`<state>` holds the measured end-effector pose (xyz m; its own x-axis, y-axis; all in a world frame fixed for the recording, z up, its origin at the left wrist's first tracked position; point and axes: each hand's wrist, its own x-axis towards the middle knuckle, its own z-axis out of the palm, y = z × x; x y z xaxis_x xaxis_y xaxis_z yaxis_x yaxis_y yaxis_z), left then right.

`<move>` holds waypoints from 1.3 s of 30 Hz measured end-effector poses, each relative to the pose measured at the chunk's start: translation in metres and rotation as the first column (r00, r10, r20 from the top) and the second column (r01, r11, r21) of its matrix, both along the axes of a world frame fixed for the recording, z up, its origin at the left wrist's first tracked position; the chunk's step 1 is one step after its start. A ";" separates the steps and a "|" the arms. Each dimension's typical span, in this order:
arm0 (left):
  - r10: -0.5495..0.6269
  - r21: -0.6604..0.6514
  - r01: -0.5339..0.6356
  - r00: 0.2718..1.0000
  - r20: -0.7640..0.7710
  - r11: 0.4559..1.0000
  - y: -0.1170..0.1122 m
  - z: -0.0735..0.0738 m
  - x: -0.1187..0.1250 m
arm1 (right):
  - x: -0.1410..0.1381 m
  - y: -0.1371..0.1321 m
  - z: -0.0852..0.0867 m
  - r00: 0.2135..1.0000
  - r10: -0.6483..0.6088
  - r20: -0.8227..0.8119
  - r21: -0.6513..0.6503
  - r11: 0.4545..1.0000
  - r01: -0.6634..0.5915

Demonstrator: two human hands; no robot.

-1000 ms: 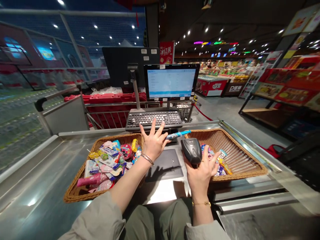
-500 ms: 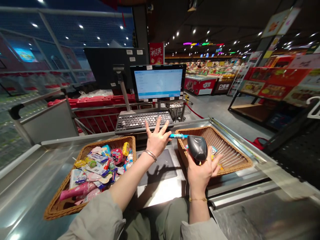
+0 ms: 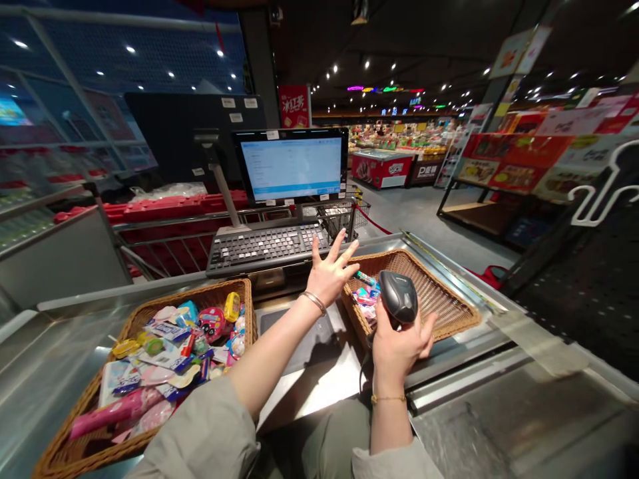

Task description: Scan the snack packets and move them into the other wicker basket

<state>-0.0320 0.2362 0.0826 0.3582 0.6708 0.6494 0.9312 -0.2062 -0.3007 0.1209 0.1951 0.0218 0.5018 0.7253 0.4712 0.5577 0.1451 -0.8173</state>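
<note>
My left hand (image 3: 329, 276), fingers spread and holding nothing, is over the near-left rim of the right wicker basket (image 3: 449, 319), close to the keyboard (image 3: 269, 245). Just past its fingertips a slim blue tube-shaped package (image 3: 366, 278) is in that basket, above other small colourful packets (image 3: 367, 299). My right hand (image 3: 399, 349) grips a black barcode scanner (image 3: 398, 296), held over the basket's near side with its cable hanging down. On the left, a second wicker basket (image 3: 70, 436) holds a heap of sweets and small toys, among them a pink tube (image 3: 114, 409).
A lit monitor (image 3: 292, 166) stands behind the keyboard, with a dark second screen (image 3: 184, 133) to its left. The metal counter (image 3: 479, 412) runs along both sides. A white hanger (image 3: 599, 189) hangs at the right; red crates (image 3: 190, 206) are behind.
My left hand has moved right and let go of the blue tube-shaped package, which is now in the right basket. My right hand still holds the scanner. The view has turned slightly right.
</note>
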 end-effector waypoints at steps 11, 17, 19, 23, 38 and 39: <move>0.084 -0.050 -0.079 0.990 0.112 0.996 -0.012 0.004 0.002 | 0.002 0.005 0.012 0.998 0.021 -0.058 -0.030 0.999 -0.023; 0.241 -0.089 -0.226 0.940 0.242 0.970 -0.064 0.007 -0.030 | -0.012 0.002 0.023 0.971 0.236 0.029 -0.056 0.971 -0.234; 0.291 -0.098 -0.274 0.916 0.278 0.957 -0.084 0.002 -0.042 | -0.020 0.000 0.027 0.953 0.301 0.042 -0.055 0.953 -0.298; 0.398 -0.112 -0.384 0.852 0.341 0.917 -0.127 -0.011 -0.069 | -0.039 -0.008 0.029 0.882 0.463 0.083 -0.083 0.886 -0.457; 0.688 -0.249 -0.643 0.648 0.327 0.725 -0.246 -0.036 -0.160 | -0.102 -0.053 -0.010 0.592 0.771 0.236 -0.153 0.631 -0.760; 0.694 -0.258 -0.646 0.645 0.320 0.719 -0.249 -0.037 -0.164 | -0.103 -0.055 -0.011 0.577 0.781 0.239 -0.164 0.619 -0.768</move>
